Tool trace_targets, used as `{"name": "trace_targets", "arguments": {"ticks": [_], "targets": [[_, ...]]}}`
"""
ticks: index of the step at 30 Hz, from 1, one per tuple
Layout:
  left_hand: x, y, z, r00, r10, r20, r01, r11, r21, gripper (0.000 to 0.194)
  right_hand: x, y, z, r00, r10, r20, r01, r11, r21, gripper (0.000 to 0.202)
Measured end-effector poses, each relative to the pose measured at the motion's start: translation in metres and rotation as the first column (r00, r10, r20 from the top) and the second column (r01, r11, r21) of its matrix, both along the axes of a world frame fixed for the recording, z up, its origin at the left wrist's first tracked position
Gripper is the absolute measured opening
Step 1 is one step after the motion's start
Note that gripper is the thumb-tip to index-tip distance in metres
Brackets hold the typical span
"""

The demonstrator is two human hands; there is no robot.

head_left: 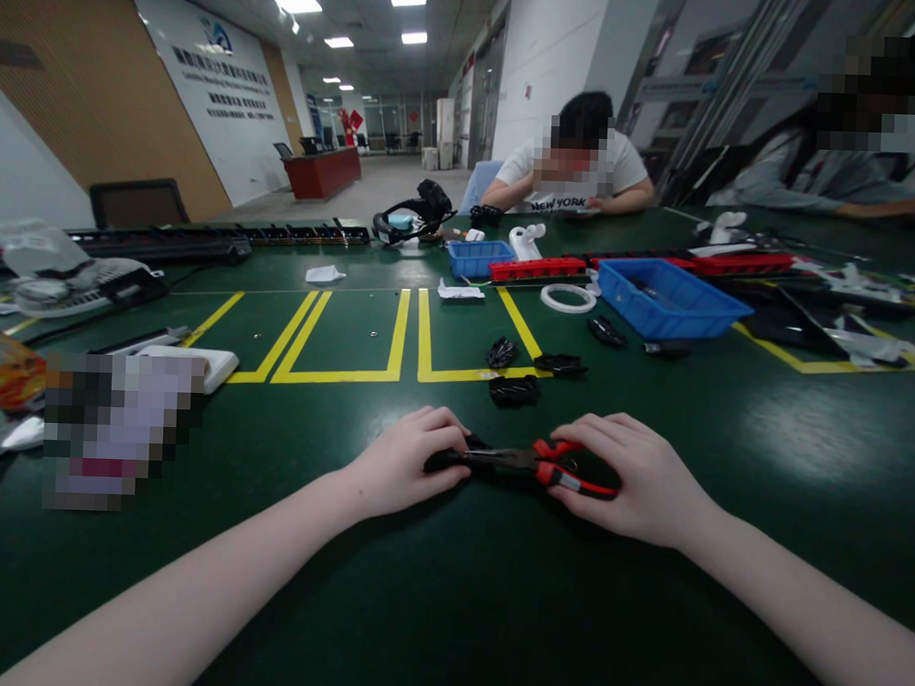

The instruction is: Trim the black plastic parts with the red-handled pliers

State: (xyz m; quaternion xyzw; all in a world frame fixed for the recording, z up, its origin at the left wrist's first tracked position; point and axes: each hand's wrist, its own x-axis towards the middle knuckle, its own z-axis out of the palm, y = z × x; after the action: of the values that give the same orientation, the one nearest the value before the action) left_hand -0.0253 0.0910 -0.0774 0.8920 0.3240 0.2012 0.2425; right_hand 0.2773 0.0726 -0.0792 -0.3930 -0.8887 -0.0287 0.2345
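Observation:
My right hand (633,479) is closed around the red and black handles of a pair of long-nose pliers (550,463). The jaws point left, toward my left hand (412,462). Between thumb and fingers, my left hand pinches a small black part (445,461), and the plier tips meet it there. Fingers cover much of that part, so its exact kind is hidden. Just beyond my hands lie several black plastic pieces (514,389) of ribbed or finned shape.
Farther back stand a large blue bin (665,300), a smaller blue bin (481,259), a tape roll (568,298) and red strips (539,270). Yellow tape outlines (340,377) mark the green table (343,619). A phone (124,431) lies left. Two people sit across the table.

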Motion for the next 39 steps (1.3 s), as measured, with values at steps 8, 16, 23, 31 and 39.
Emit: {"name": "trace_targets", "arguments": {"ticks": [8, 16, 23, 31, 39], "targets": [[0.0001, 0.0005, 0.0002, 1.0, -0.003, 0.0, 0.003, 1.0, 0.007, 0.007, 0.0015, 0.0006, -0.0027, 1.0, 0.011, -0.003, -0.011, 0.999, 0.034, 0.037], [0.0002, 0.001, 0.0001, 1.0, -0.007, -0.007, 0.007, 1.0, 0.013, 0.007, 0.0014, 0.0005, -0.002, 1.0, 0.024, 0.004, -0.025, 0.999, 0.045, 0.037], [0.0006, 0.0001, 0.0011, 1.0, -0.001, -0.018, 0.001, 1.0, 0.011, 0.008, 0.0013, 0.0011, -0.0015, 1.0, 0.015, 0.006, -0.016, 0.997, 0.075, 0.04], [0.0006, 0.0007, -0.0006, 1.0, 0.001, -0.009, -0.001, 1.0, 0.016, 0.008, 0.0014, 0.0013, -0.0011, 1.0, 0.008, 0.013, -0.01, 0.993, 0.117, 0.041], [0.0006, 0.001, -0.0007, 1.0, -0.004, 0.004, 0.004, 1.0, 0.009, 0.008, 0.0013, 0.0019, -0.0025, 1.0, 0.014, 0.008, -0.015, 0.987, 0.16, 0.042]]}}
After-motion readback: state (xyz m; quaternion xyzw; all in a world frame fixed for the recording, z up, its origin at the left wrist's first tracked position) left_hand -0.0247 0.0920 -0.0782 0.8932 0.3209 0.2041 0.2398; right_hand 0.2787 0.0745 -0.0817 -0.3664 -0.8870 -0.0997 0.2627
